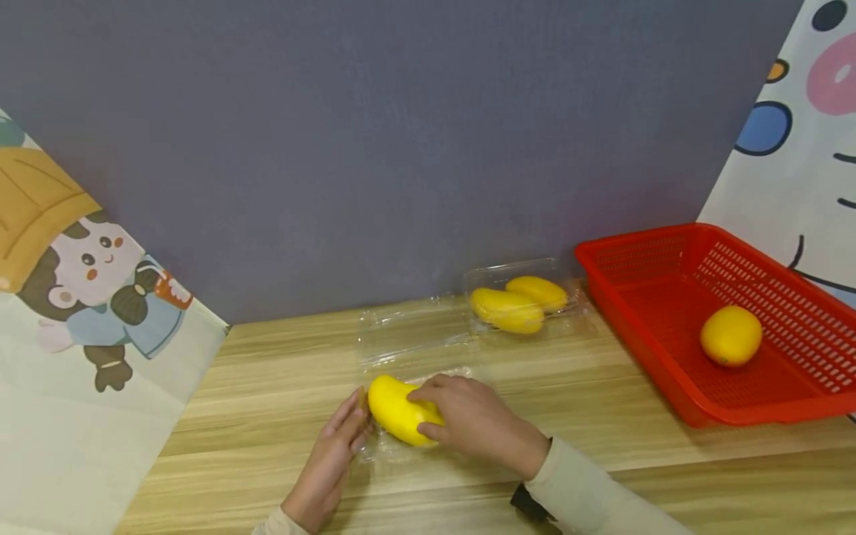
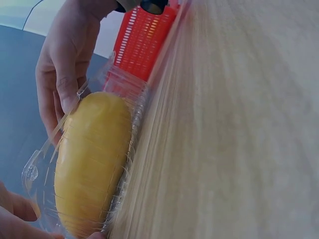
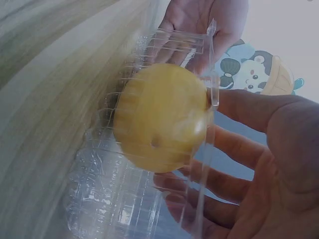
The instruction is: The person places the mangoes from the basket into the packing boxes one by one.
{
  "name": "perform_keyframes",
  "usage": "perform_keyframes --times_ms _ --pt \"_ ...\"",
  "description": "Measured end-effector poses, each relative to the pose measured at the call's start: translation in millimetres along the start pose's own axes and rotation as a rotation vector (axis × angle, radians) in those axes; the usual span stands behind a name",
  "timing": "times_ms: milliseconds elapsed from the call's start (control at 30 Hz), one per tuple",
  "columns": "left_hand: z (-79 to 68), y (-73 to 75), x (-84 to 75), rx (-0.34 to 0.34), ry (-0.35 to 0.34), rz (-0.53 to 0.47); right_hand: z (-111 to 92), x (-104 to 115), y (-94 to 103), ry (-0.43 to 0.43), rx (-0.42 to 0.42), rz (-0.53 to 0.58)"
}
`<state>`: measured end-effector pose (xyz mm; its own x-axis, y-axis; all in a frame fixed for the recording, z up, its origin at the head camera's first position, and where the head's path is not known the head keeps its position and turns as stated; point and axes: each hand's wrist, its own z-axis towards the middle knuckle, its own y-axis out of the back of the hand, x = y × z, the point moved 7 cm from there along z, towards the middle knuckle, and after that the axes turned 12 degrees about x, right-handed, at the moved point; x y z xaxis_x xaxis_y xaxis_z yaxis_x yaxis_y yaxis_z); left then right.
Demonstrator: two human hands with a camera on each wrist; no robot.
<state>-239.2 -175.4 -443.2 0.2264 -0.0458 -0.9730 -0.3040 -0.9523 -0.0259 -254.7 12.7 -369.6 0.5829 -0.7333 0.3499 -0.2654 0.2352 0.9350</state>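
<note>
A yellow mango (image 1: pixel 394 410) sits in the near half of a clear plastic clamshell box (image 1: pixel 388 450), whose lid is folded back on the table. My right hand (image 1: pixel 471 416) holds the mango from the right, thumb on the near side and fingers over the far side. In the right wrist view, its fingers reach over the box's rim to the mango (image 3: pixel 159 119). At the box's left end, my left hand (image 1: pixel 332 453) rests with extended fingers against the plastic wall.
Behind, another clear box (image 1: pixel 515 269) holds two mangoes (image 1: pixel 508 312) against the grey partition (image 1: pixel 334 148). To the right stands a red perforated basket (image 1: pixel 642 364) with one round yellow fruit (image 1: pixel 731 336) inside. Printed cartoon panels flank the wooden table (image 1: pixel 267 416).
</note>
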Motion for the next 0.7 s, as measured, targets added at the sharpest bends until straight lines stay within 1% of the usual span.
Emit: perform_keyframes --times_ms 233,467,700 --pt "0.0 -0.9 -1.1 0.012 0.008 0.02 1.5 1.1 -1.2 0.003 -0.018 -0.029" --pt "-2.1 -0.3 0.0 0.009 0.021 0.047 0.8 3.6 -3.2 0.004 -0.035 -0.037" --pt "-1.7 -0.4 -0.2 0.011 0.018 0.047 -0.6 4.8 -3.8 0.005 -0.041 -0.052"
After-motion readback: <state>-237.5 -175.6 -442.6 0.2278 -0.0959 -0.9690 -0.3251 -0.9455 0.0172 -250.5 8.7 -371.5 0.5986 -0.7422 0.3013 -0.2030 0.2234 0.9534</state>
